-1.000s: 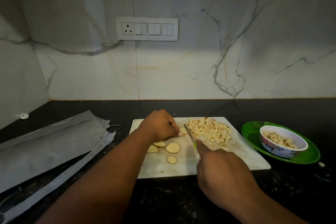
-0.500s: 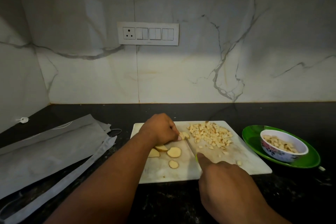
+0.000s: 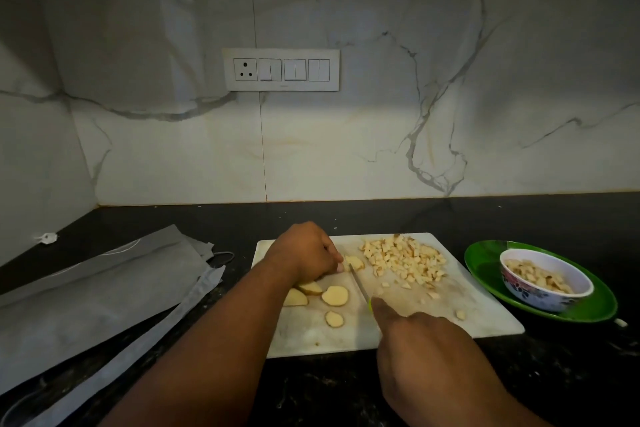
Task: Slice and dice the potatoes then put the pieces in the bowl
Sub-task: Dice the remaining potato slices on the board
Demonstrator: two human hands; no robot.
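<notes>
Moved: little, knife (image 3: 359,282) holds by slice (image 3: 355,262) | left hand (image 3: 304,253) pinning slice | right hand (image 3: 422,340) grasping knife | board (image 3: 485,315): dice (image 3: 401,260) far right, slices (image 3: 335,295) near left | bowl (image 3: 547,282) right, part-filled | left: dicing, transfer

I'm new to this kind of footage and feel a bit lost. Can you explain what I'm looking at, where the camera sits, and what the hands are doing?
There is no machine here: a person wears a wide-angle camera on the head, looking forward and down at their own two bare hands on a dark kitchen counter. On the white cutting board lie a heap of diced potato and a few potato slices. The left hand holds down a potato piece. The right hand grips a knife, blade at that piece. To the right, a bowl already holding pieces stands on a green plate. Grey bags lie to the left.
</notes>
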